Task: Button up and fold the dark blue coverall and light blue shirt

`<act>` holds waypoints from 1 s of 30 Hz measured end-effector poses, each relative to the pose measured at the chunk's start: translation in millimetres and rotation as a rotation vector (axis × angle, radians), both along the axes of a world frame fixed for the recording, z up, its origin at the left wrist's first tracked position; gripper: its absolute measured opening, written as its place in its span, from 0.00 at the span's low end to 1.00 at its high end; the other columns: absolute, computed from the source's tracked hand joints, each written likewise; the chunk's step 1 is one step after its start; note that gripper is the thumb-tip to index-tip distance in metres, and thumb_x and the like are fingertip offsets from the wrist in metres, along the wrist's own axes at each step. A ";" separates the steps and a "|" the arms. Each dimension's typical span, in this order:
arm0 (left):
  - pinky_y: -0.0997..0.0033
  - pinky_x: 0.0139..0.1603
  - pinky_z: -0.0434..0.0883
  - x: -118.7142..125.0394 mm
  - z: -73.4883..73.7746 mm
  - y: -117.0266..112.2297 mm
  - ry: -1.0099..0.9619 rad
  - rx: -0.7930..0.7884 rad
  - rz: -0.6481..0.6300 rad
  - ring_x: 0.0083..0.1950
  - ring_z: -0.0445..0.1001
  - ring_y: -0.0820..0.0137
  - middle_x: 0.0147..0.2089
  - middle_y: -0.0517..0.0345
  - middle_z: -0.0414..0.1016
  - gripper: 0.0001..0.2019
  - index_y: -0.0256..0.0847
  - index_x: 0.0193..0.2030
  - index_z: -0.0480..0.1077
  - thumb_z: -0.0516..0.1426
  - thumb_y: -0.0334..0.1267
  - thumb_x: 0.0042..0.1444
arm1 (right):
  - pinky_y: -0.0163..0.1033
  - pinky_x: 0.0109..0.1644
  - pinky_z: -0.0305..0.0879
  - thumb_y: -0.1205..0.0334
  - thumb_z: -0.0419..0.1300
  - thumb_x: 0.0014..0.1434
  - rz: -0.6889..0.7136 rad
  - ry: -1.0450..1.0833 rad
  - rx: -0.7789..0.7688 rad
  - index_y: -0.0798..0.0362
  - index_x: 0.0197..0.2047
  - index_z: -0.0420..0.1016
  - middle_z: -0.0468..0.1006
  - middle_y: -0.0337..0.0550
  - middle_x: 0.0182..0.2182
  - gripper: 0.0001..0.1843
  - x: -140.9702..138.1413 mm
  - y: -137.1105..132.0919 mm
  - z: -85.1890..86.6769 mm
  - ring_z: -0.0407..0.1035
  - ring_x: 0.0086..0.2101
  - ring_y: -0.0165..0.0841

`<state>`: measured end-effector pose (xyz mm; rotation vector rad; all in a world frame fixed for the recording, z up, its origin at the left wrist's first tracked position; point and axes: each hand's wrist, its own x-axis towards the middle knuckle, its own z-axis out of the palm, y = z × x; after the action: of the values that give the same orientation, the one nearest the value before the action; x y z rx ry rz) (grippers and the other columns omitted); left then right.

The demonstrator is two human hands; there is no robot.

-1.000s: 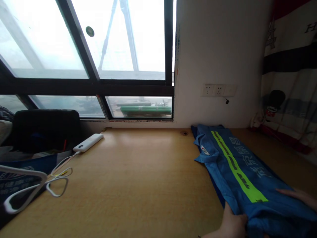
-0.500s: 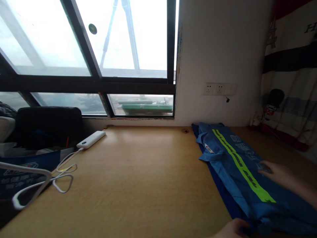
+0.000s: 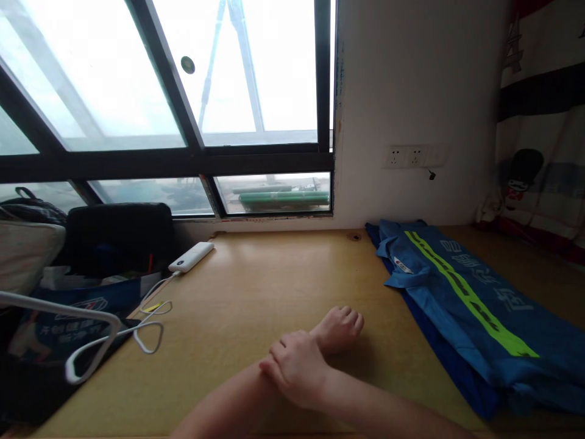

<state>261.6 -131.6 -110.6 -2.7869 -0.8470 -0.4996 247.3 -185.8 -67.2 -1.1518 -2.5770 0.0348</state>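
My left hand [image 3: 339,330] is over the wooden table [image 3: 247,286], its back turned up and its fingers curled in, with nothing seen in it. Across it lies my right hand [image 3: 299,367], its fingers wrapped over my left forearm [image 3: 237,396] just behind the wrist. To the right of both hands, apart from them, a folded blue work garment [image 3: 457,317] lies flat. It has a bright yellow-green stripe, pale lettering and a collar with a small white label; a darker blue layer shows along its left edge.
At the table's left side lies a white power bank [image 3: 191,256] with a looped white cable [image 3: 158,341]. Beyond that edge stand a black chair [image 3: 119,238] and a blue printed bag [image 3: 86,311]. A window, wall sockets [image 3: 406,157] and a curtain [image 3: 534,134] line the back.
Both hands have left the blue garment and come left over the table, where my right hand now grips my left forearm. The view has shifted slightly left. The garment stays in place.
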 end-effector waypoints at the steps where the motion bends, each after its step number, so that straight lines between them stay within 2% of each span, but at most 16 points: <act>1: 0.75 0.28 0.58 -8.2 -2.2 2.7 0.048 0.022 -0.078 0.29 0.64 0.73 0.28 0.57 0.69 0.06 0.36 0.30 0.64 0.47 0.29 0.52 | 0.42 0.32 0.63 0.46 0.39 0.59 0.010 0.006 -0.020 0.48 0.32 0.69 0.76 0.35 0.30 0.22 -21.2 -3.9 -4.7 0.68 0.29 0.34; 3: 0.74 0.26 0.56 -19.0 -7.6 5.4 0.106 0.079 -0.163 0.28 0.63 0.73 0.28 0.56 0.67 0.05 0.36 0.30 0.63 0.47 0.29 0.53 | 0.43 0.32 0.63 0.40 0.41 0.55 0.068 0.019 -0.076 0.51 0.32 0.69 0.76 0.40 0.29 0.26 -57.9 -10.5 -13.2 0.68 0.28 0.36; 6: 0.74 0.26 0.56 -24.9 -15.1 6.5 0.082 0.120 -0.130 0.28 0.64 0.72 0.26 0.56 0.66 0.04 0.36 0.30 0.61 0.47 0.30 0.54 | 0.43 0.30 0.63 0.34 0.41 0.51 0.262 -0.001 -0.086 0.53 0.35 0.69 0.76 0.44 0.30 0.32 -97.2 -18.6 -24.7 0.69 0.27 0.38; 8: 0.73 0.25 0.56 -26.1 -18.1 7.0 0.056 0.125 -0.120 0.28 0.64 0.72 0.26 0.56 0.65 0.05 0.37 0.30 0.60 0.46 0.31 0.54 | 0.42 0.29 0.63 0.35 0.39 0.52 0.375 0.012 -0.035 0.51 0.37 0.69 0.76 0.42 0.31 0.31 -111.4 -21.1 -30.1 0.69 0.27 0.37; 10: 0.74 0.24 0.55 -27.4 -19.4 7.8 0.042 0.126 -0.140 0.27 0.63 0.73 0.25 0.56 0.64 0.05 0.37 0.29 0.60 0.46 0.31 0.54 | 0.41 0.28 0.62 0.36 0.39 0.53 0.411 0.020 -0.013 0.49 0.37 0.69 0.75 0.40 0.30 0.29 -116.0 -19.0 -31.7 0.69 0.27 0.36; 14: 0.73 0.23 0.55 -32.6 -19.7 10.0 0.029 0.114 -0.179 0.26 0.63 0.73 0.24 0.57 0.64 0.04 0.37 0.29 0.60 0.48 0.31 0.53 | 0.39 0.25 0.61 0.34 0.41 0.50 0.350 -0.065 -0.096 0.50 0.34 0.70 0.75 0.42 0.27 0.31 -103.6 -2.0 -27.3 0.68 0.24 0.36; 17: 0.73 0.22 0.54 -37.2 -21.4 12.9 0.026 0.099 -0.237 0.26 0.63 0.73 0.25 0.58 0.65 0.03 0.37 0.30 0.60 0.48 0.31 0.53 | 0.38 0.26 0.60 0.37 0.44 0.51 0.220 -0.097 -0.131 0.52 0.31 0.70 0.74 0.42 0.26 0.27 -80.1 11.5 -28.7 0.67 0.24 0.35; 21: 0.73 0.22 0.54 -36.9 -27.4 18.0 0.009 0.075 -0.306 0.26 0.64 0.73 0.25 0.58 0.66 0.05 0.37 0.29 0.61 0.47 0.33 0.54 | 0.38 0.31 0.59 0.45 0.46 0.54 0.071 -0.027 -0.060 0.53 0.30 0.67 0.72 0.44 0.28 0.20 -40.7 18.9 -39.4 0.64 0.28 0.35; 26: 0.73 0.21 0.54 -28.9 -32.8 21.9 0.007 0.057 -0.325 0.27 0.65 0.73 0.26 0.58 0.67 0.05 0.37 0.30 0.62 0.48 0.34 0.54 | 0.40 0.31 0.55 0.43 0.42 0.55 0.073 -0.001 0.016 0.54 0.29 0.66 0.69 0.46 0.27 0.24 -13.7 19.4 -46.9 0.61 0.28 0.35; 30: 0.75 0.19 0.54 -25.0 -31.8 23.3 0.021 -0.014 -0.224 0.26 0.65 0.73 0.27 0.59 0.69 0.05 0.38 0.28 0.63 0.51 0.35 0.52 | 0.41 0.31 0.55 0.42 0.41 0.55 0.031 0.000 0.073 0.54 0.26 0.66 0.69 0.47 0.25 0.26 -7.8 23.6 -48.5 0.61 0.28 0.36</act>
<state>236.6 -108.3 -142.4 -2.9109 -0.5378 -0.4991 239.5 -162.2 -115.8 -1.0861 -2.5737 -0.0514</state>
